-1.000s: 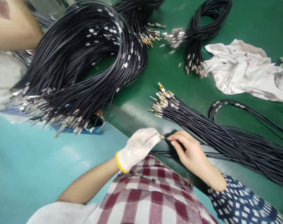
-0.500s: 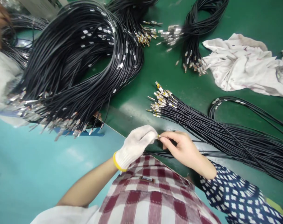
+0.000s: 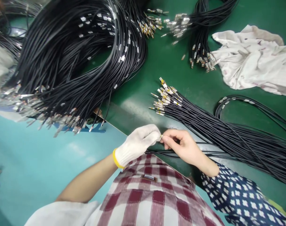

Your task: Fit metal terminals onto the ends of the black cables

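Note:
At the table's near edge, my left hand, in a white knitted glove with a yellow cuff, is closed in a pinch. It meets my bare right hand, whose thumb and forefinger are pinched together too. Between the fingertips a small yellowish cable end shows; most of it is hidden by the fingers. Several black cables run under and behind my right hand along the table edge. Just beyond lies a long bundle of black cables, its metal connector ends with yellow marks pointing left.
A large looped heap of black cables fills the left, its ends overhanging the table edge. More cable bundles lie at the back. A crumpled white cloth rests at right on the green table. A person's pale sleeve shows at far left.
My view has shifted slightly. Both hands stay pinched together at the same place, and less of the yellowish cable end shows between the fingertips.

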